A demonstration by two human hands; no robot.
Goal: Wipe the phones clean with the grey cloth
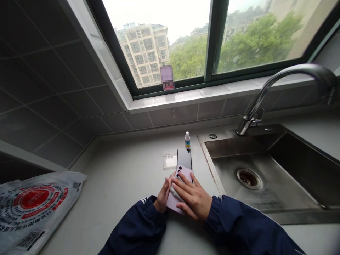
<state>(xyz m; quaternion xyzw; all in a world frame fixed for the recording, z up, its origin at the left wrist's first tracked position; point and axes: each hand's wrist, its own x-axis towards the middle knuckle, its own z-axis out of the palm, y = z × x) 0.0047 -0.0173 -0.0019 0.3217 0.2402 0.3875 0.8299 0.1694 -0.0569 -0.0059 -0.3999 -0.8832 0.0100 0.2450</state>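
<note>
A pale pink smartphone (173, 204) lies back side up at the front of the counter, its camera lenses toward the far end. My left hand (163, 194) grips it along the left edge. My right hand (193, 198) lies across its back, fingers together over a pale wipe (174, 193), which is mostly hidden under them. Just beyond is a flat dark-screened device (184, 158), its near end covered by the pink phone. To its left sits a clear phone case (169, 161). Behind these, a small white bottle (187, 140) with a blue and yellow label stands upright.
A steel sink (223, 166) with a curved faucet (268, 85) is set into the counter (122, 170) on the right. At the left edge lies a printed plastic bag (53, 209). A tiled wall and window sill (154, 102) bound the back.
</note>
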